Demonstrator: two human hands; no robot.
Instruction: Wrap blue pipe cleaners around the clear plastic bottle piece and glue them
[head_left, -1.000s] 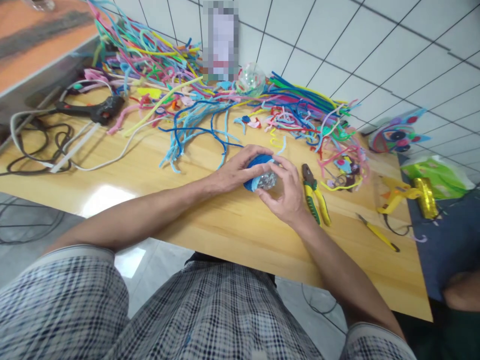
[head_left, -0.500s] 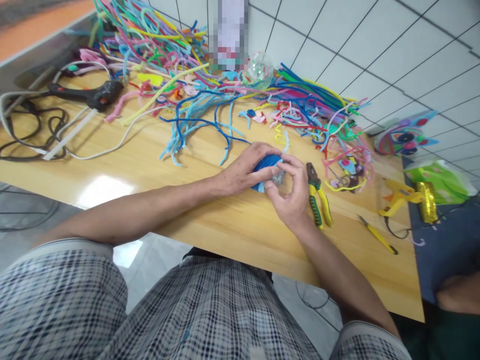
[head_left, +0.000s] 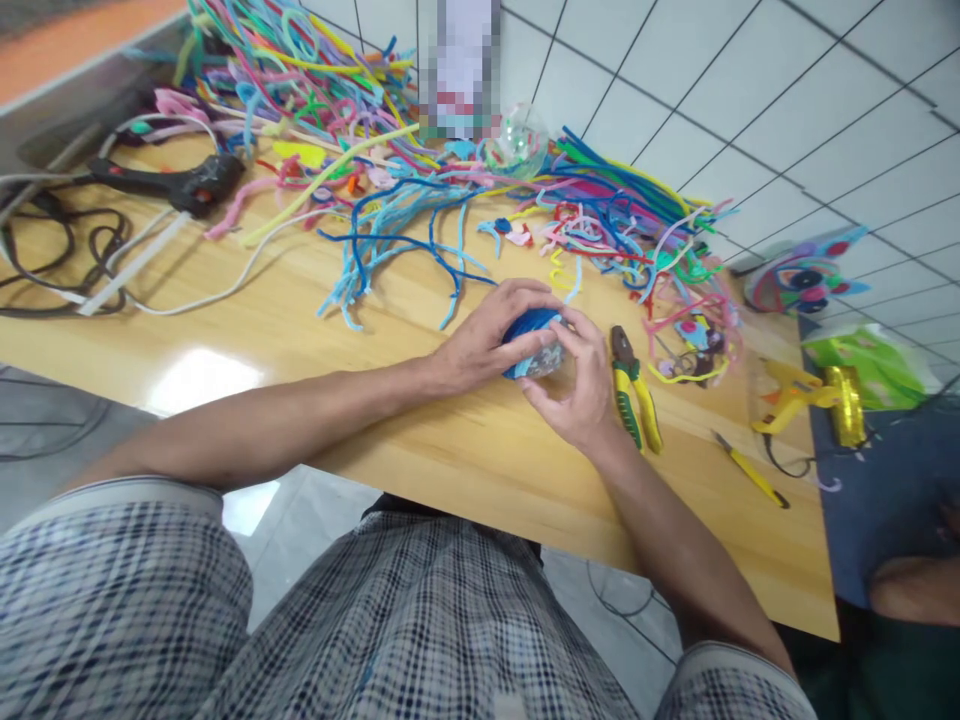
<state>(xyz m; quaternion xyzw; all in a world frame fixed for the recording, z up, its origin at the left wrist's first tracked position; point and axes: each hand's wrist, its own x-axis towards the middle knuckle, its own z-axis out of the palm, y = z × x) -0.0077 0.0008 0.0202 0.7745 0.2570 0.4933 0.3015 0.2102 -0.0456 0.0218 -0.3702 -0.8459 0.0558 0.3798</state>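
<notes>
Between my hands, just above the wooden table, is a clear plastic ball partly wrapped in dark and light blue pipe cleaners (head_left: pixel 531 322). My left hand (head_left: pixel 480 345) curls round its left and top sides. My right hand (head_left: pixel 583 385) grips it from the right, its fingertips on the light blue strand and its thumb at the lower edge. A light blue strand end (head_left: pixel 575 280) sticks up behind the right fingers. Much of the ball is hidden by the fingers. Green-and-yellow pliers (head_left: pixel 634 390) lie right of my right hand.
Blue pipe cleaners (head_left: pixel 367 240) lie behind my hands, with heaped colourful ones (head_left: pixel 315 90) along the wall. A black glue gun (head_left: pixel 172 180) with cables lies left. A yellow craft knife (head_left: pixel 750 468) and yellow glue gun (head_left: pixel 787 400) lie right. Another person's limb (head_left: pixel 915 590) shows lower right.
My right thumb and fingers have shifted slightly left over the ball, and more of its clear surface shows. The view has moved slightly.
</notes>
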